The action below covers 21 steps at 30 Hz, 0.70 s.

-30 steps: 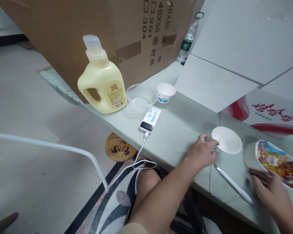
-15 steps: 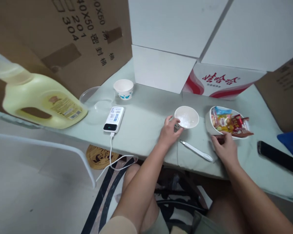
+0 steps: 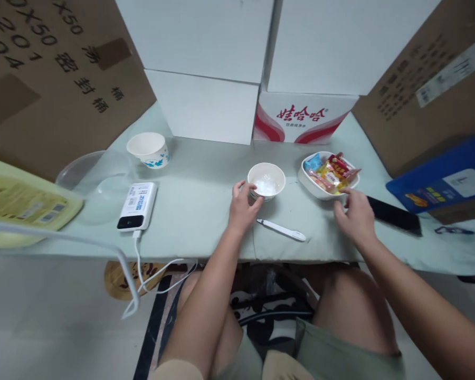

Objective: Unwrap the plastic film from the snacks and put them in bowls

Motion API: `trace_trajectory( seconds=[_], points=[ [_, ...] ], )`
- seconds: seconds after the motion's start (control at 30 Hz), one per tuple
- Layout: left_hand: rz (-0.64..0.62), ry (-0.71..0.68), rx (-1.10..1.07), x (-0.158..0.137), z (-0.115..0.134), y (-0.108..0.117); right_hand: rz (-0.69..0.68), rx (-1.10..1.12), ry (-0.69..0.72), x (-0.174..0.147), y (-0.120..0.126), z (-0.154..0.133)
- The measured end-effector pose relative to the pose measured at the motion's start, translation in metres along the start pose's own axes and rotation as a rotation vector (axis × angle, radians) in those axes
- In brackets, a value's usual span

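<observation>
My left hand (image 3: 242,208) curls its thumb and fingers against the left side of a small white paper cup (image 3: 266,180), which stands upright with a pale, shiny inside. My right hand (image 3: 355,215) is at the front right rim of a white bowl (image 3: 309,184), thumb and index finger apart. Colourful wrapped snacks (image 3: 332,171) fill that bowl; the index fingertip reaches the packets' edge, and any contact is hard to tell. Between the hands, nearer me, lies a slim white pen-like tool (image 3: 283,229) with a dark tip.
To the left are a second paper cup (image 3: 148,150), a clear plastic bowl (image 3: 91,174), a white power bank (image 3: 137,206) with its cable, and a yellow jug (image 3: 27,206). White boxes (image 3: 206,108) line the back. A black phone (image 3: 396,215) and blue packet (image 3: 443,177) lie right.
The view has turned to the right. My right hand has moved from the front of the snack bowl to its right front rim. My left hand stays at the cup.
</observation>
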<state>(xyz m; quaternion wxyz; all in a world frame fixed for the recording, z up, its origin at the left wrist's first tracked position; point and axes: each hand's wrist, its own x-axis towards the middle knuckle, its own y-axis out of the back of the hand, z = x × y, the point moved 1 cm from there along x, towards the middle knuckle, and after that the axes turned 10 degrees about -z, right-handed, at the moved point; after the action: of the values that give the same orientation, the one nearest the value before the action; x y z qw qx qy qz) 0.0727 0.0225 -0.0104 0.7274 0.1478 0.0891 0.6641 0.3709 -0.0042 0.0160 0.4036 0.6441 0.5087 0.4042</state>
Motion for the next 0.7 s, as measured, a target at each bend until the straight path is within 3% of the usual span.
trace_trajectory(
  seconds=[0.1, 0.23, 0.43, 0.57, 0.7],
  points=[
    [-0.006, -0.005, -0.016, 0.0, 0.001, 0.0, -0.19, -0.034, 0.122, -0.007, -0.004, -0.014],
    [-0.017, 0.018, 0.013, -0.002, 0.002, 0.001, -0.349, -0.092, 0.111, -0.006, -0.011, -0.04],
    [-0.057, 0.045, 0.02, 0.0, -0.001, 0.001, -0.039, -0.411, 0.204, 0.009, 0.006, -0.048],
    [-0.073, 0.01, -0.002, 0.004, -0.001, -0.002, -0.077, -0.426, 0.216, 0.012, 0.004, -0.029],
    [-0.059, 0.004, -0.023, 0.007, -0.002, -0.008, -0.102, -0.31, 0.132, 0.011, 0.0, -0.013]
  ],
)
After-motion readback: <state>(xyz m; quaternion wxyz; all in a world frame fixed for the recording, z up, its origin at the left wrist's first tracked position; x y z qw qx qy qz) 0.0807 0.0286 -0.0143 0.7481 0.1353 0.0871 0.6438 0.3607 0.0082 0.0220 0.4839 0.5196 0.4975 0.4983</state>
